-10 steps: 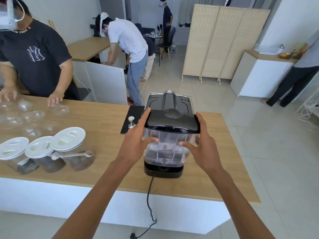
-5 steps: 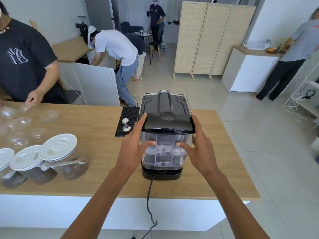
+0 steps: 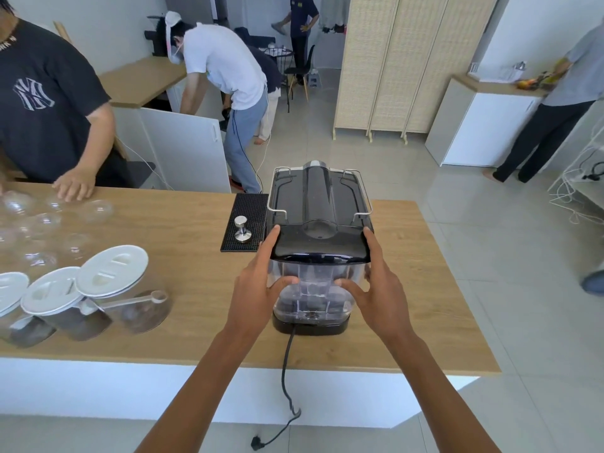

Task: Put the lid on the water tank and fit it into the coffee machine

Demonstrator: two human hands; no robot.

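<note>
The black coffee machine stands on the wooden counter with its back towards me. The clear water tank sits at the machine's rear on the black base, topped by its glossy black lid. My left hand grips the tank's left side, thumb on its front wall and forefinger along the lid's edge. My right hand grips the right side the same way.
A metal tamper stands on a black mat left of the machine. Three white-lidded jars and several glass bowls lie at the left. The power cord hangs over the front edge. Another person's hand rests on the counter.
The tank has slid down and closer against the machine, its lid now level with the machine's top. Both hands stayed on it. The camera view shifted slightly.
</note>
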